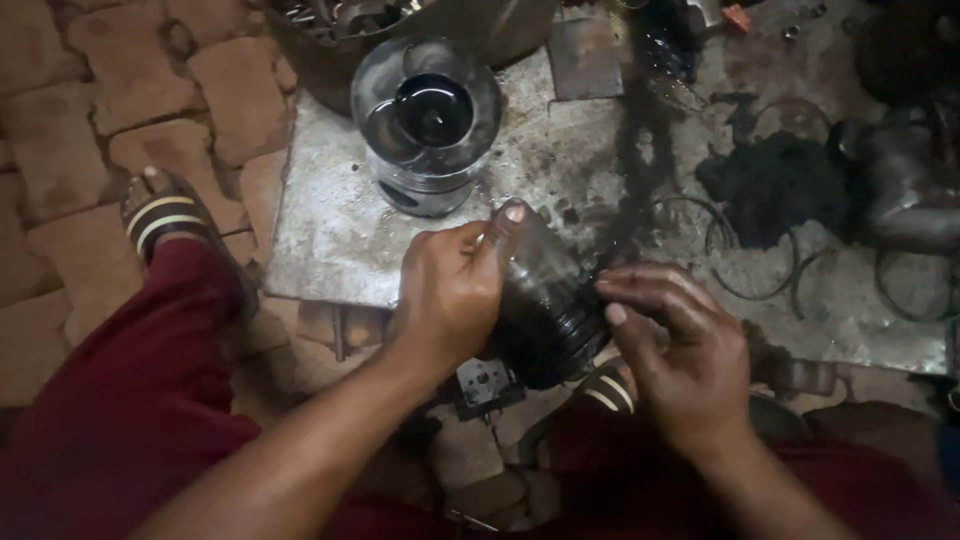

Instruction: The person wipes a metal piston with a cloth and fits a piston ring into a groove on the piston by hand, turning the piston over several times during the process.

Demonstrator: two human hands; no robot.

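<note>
We hold the dark oily piston [548, 310] at frame centre, long axis tilted toward upper left w/ crown end low. Left hand [450, 290] grip wraps its skirt, closed tight; right hand [680, 350] fingers [640, 290] curl on the lower ring end, right beside it.

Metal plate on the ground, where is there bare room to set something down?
Bare patch on the metal plate: left of the standing piston, above the left hand. Crowded: loose rings and black grime beyond the right hand.

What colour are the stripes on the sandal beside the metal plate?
Pale cream stripes on a dark sandal, seen in the head view.
</note>
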